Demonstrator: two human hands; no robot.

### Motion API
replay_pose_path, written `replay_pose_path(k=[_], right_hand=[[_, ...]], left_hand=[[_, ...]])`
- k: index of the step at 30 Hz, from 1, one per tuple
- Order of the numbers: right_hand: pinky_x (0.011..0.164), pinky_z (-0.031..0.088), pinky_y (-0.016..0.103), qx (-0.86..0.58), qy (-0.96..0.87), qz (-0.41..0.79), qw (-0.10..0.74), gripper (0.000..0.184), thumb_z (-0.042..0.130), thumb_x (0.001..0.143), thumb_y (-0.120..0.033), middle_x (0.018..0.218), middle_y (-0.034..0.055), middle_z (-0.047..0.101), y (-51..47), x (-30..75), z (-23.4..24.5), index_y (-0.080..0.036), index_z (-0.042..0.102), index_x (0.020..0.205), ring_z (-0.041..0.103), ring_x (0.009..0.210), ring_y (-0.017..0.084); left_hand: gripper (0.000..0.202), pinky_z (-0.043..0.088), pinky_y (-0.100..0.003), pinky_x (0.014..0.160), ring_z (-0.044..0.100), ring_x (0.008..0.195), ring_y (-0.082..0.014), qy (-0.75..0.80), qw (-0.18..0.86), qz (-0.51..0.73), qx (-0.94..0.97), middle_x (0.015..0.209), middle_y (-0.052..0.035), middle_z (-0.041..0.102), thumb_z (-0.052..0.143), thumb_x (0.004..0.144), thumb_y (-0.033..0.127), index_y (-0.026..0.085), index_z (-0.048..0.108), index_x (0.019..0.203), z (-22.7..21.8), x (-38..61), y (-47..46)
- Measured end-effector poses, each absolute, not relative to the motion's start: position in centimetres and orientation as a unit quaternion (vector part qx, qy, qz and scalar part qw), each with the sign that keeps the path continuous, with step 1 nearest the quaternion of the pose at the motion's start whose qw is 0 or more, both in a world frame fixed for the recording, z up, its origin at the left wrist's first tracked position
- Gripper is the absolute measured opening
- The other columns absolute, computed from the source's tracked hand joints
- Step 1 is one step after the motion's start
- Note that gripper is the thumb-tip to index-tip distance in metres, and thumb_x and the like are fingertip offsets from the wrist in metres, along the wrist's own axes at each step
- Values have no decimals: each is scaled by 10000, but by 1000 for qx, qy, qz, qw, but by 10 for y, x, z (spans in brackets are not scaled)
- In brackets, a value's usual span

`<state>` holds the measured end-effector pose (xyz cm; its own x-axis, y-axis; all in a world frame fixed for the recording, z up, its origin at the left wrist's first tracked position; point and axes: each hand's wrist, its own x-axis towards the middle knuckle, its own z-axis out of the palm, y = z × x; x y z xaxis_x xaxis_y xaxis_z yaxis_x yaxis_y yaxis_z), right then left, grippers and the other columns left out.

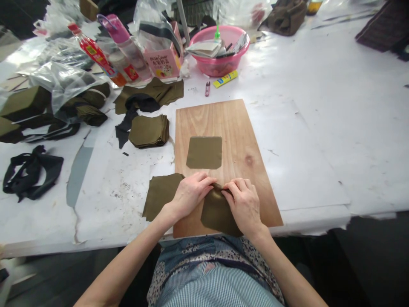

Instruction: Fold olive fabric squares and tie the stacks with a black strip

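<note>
An olive-green fabric piece (219, 213) lies on the near part of a wooden board (230, 119). At its far edge, my left hand (193, 192) pinches the cloth from the left, and my right hand (244, 202) pinches it from the right. Between the fingertips the edge looks folded or bunched. Just beyond my hands, a second fabric piece (204, 152) rests flat on the board, its far edge straight and its near corners cut off. Beside my left hand is a stack of similar pieces (161, 194), partly hidden by that hand.
Left of the board sit another fabric stack (148, 131), olive scraps (166, 91) and a black cloth strip (33, 170). Behind it are thread snips (207, 89), a yellow tube (225, 79), a pink basin (217, 66) holding tools, a red-labelled bottle (96, 55) and a pink box (162, 62).
</note>
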<state>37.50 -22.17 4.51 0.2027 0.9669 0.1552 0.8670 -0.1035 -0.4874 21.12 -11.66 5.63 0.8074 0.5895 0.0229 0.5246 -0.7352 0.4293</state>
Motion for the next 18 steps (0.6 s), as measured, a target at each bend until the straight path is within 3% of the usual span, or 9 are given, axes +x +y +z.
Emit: replay_pose_path(k=[8,13,18], right_hand=[[785,374,341,-743,-608,102,262,52,587,913,-250,916,45,598,-226,376,44,-210,616,931,515,887,210],[760,394,321,-748,-600,104,266,140,596,910,-262,994,56,595,-228,381,43,-192,587,1031,536,879,201],[770,379,339,-746,-611,105,242,95,632,890,-308,891,36,603,-228,385,43,-225,649,931,505,875,216]], left_hand=[[238,468,-259,754,594,883,-163,303,223,88,922,919,-39,630,448,970,284,206,672,990,58,212,-112],[259,459,-250,741,590,853,-151,306,223,92,921,889,-34,628,431,977,283,195,665,912,58,213,-112],[239,465,-240,727,590,848,-142,296,217,107,924,894,-30,622,444,974,276,192,659,910,56,211,-111]])
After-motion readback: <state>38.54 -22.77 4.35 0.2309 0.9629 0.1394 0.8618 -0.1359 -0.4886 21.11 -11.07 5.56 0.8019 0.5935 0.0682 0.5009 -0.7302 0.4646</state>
